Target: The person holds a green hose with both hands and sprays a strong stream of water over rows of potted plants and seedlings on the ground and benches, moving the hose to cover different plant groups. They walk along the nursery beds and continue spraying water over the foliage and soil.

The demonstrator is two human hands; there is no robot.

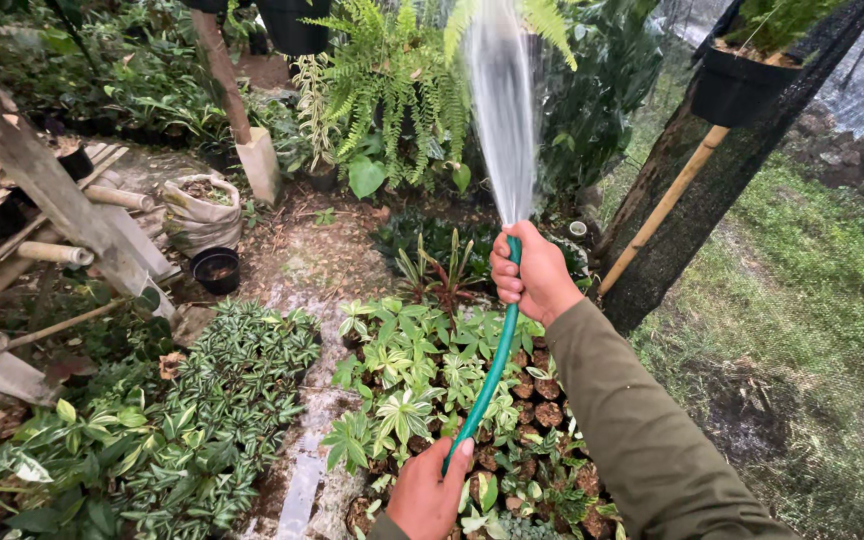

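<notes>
Green garden hose (492, 372) runs over the potted seedlings (422, 390): your right hand (535, 277) is clamped at its nozzle end, your left hand (430, 493) closed lower down. Keep the spray (502, 110) sweeping gently across the hanging fern (392, 90).

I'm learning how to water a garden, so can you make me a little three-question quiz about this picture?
1. True or false: the right hand pinches the end of the green hose so the water spray fans out.
2. Where does the left hand grip the hose?
A. farther back, nearer the person
B. at the nozzle end
C. not at all
3. Fill in: the spray shoots toward the hanging ____.

Key: 1 true; 2 A; 3 fern.
</notes>
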